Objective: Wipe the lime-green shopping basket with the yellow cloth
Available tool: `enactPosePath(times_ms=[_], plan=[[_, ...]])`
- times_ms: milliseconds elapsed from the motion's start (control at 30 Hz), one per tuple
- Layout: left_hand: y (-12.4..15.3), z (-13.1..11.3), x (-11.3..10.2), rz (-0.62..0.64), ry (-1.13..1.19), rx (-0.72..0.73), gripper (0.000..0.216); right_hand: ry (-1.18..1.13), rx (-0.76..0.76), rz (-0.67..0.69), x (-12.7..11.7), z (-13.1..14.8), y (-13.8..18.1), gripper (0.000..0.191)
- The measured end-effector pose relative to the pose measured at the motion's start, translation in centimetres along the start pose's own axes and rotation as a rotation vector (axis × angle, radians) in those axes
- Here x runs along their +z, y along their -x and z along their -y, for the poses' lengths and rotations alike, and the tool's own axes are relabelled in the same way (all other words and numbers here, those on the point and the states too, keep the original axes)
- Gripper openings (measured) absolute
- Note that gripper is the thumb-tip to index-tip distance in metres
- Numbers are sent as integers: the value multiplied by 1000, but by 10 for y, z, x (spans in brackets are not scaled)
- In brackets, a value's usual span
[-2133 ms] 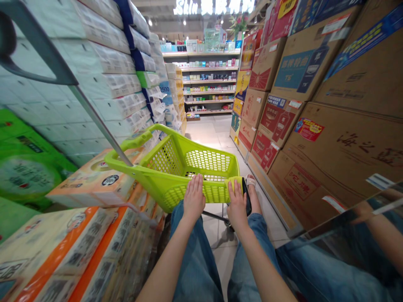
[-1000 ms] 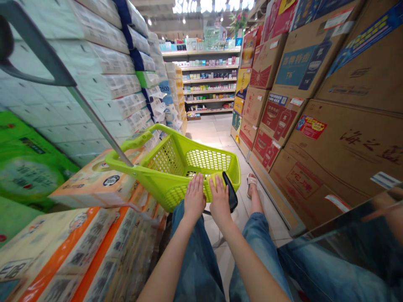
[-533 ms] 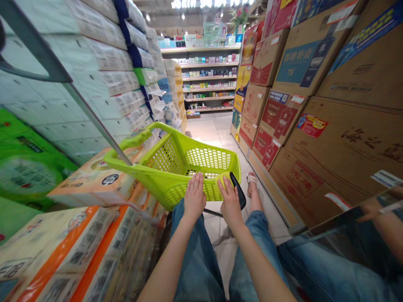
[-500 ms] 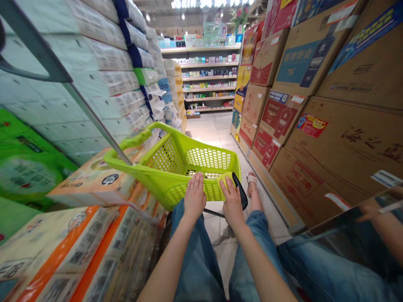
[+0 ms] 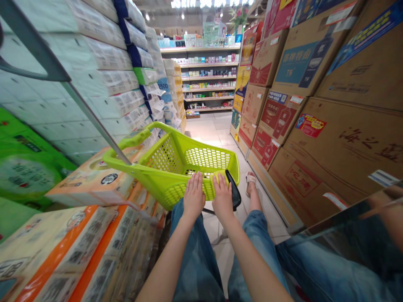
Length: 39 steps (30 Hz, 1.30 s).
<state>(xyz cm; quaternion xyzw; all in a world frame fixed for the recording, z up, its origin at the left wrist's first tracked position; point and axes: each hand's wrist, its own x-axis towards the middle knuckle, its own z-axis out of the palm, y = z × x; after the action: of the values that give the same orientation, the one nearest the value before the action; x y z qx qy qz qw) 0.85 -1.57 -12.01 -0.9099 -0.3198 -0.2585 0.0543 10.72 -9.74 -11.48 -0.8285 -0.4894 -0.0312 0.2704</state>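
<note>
A lime-green plastic shopping basket [image 5: 176, 155] on wheels stands on the aisle floor in front of my knees. My left hand [image 5: 194, 195] lies flat and open on its near wall, fingers together. My right hand [image 5: 222, 197] is just beside it and presses a yellow cloth [image 5: 217, 177] against the same wall near the rim. A dark flat piece [image 5: 233, 193] sticks out at the right of that hand; I cannot make out what it is.
The basket's grey pull handle [image 5: 88, 113] slants up to the left. Tissue packs [image 5: 94, 180] are stacked close on the left and cardboard boxes [image 5: 343, 142] on the right. My sandalled foot [image 5: 251, 180] rests by the boxes. Shelves [image 5: 208, 79] close the far end of the aisle.
My right hand has slid the cloth to the left along the basket's wall, close to my left hand. The left hand and the basket have stayed in place.
</note>
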Motion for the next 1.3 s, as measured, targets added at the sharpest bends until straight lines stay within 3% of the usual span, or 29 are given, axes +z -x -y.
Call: enactPosePath(times_ms=[100, 200, 367, 533, 667, 867, 1100, 1200, 1300], plan=[[0, 0, 0, 3, -9, -8, 73, -26, -86, 35, 1, 21, -7, 76], [0, 1, -1, 8, -9, -4, 72, -57, -130, 36, 0, 23, -6, 77], [1, 0, -2, -1, 9, 5, 81, -54, -172, 10, -5, -10, 7, 82], [1, 0, -2, 1, 19, 3, 84, -10, -62, -25, -16, -53, 13, 86], [1, 0, 0, 3, 14, 0, 82, 6, 7, -34, -21, -69, 15, 87], [1, -2, 0, -2, 13, -4, 83, 79, 53, -55, -10, -38, 12, 85], [0, -1, -2, 15, -6, -19, 73, 1, -121, 10, 1, 22, -3, 71], [1, 0, -1, 8, 17, -7, 77, -16, -171, 3, -1, 18, 1, 75], [1, 0, -1, -1, 47, -3, 84, -9, -205, -10, -5, -5, 11, 82]])
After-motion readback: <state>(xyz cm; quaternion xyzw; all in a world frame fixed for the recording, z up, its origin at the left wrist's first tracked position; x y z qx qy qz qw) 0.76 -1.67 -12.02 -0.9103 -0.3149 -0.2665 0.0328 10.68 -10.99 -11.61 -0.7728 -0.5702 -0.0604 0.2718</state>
